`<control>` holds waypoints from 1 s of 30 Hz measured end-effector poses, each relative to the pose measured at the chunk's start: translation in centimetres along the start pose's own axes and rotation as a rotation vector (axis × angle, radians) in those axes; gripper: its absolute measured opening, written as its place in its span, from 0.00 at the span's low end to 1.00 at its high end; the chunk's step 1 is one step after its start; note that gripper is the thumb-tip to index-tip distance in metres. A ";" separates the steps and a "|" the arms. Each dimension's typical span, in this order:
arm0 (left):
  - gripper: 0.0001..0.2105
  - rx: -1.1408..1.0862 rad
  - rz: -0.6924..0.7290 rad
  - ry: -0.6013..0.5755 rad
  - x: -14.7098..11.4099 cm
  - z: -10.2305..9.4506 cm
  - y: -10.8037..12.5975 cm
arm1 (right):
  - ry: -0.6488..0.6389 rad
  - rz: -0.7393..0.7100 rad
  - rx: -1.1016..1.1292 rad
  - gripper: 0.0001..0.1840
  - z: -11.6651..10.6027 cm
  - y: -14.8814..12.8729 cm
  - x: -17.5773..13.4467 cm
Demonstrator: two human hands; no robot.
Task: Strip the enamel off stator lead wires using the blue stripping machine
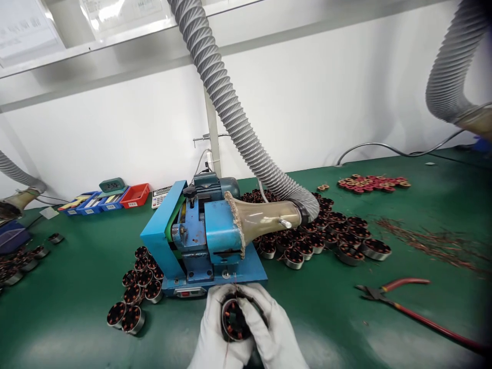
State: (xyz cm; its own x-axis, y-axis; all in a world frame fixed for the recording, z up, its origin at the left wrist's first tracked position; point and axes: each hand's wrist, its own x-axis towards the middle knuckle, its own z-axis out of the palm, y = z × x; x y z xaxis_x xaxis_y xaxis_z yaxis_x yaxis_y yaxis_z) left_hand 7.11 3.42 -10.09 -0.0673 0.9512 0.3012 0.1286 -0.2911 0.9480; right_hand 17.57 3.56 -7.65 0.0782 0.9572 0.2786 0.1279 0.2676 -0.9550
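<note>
A round motor stator [233, 322] with a metal rim and copper windings is held up in front of the blue machine [221, 220]. My left hand [213, 328], in a white glove, is wrapped round its left side and underside. The gloved fingers of my right hand [269, 323] grip its right side, with a finger or thumb over the face of the ring. A thin copper wire [226, 353] hangs from the lower edge. Another wire end sticks up at the top, near the fingertips. Parts of the ring are hidden by the gloves.
Stators [132, 294] stand in a group left of the machine, and many more [294, 256] behind and right. Pliers [384, 294] lie at right beside copper wire scraps [434, 241]. A suction hose [230, 102] drops to the machine. Red rings [369, 183] and parts bins [134, 196] are farther back.
</note>
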 end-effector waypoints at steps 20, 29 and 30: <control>0.21 0.129 0.201 -0.073 -1.3 -0.1 2.4 | 0.216 0.448 1.005 0.11 -1.5 -2.0 2.8; 0.19 0.047 -0.203 0.150 1.8 1.0 0.2 | 0.039 0.232 0.292 0.15 1.1 -0.2 1.8; 0.19 0.030 -0.215 0.166 2.2 1.2 0.0 | 0.049 0.241 0.274 0.15 1.4 0.2 2.1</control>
State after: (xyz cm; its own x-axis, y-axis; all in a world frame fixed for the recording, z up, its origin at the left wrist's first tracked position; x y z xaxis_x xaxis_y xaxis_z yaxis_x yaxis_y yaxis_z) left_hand 8.14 5.64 -9.50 -0.2570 0.9603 0.1084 0.1234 -0.0787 0.9892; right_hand 16.35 5.81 -7.43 0.1216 0.9917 0.0407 -0.1688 0.0611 -0.9837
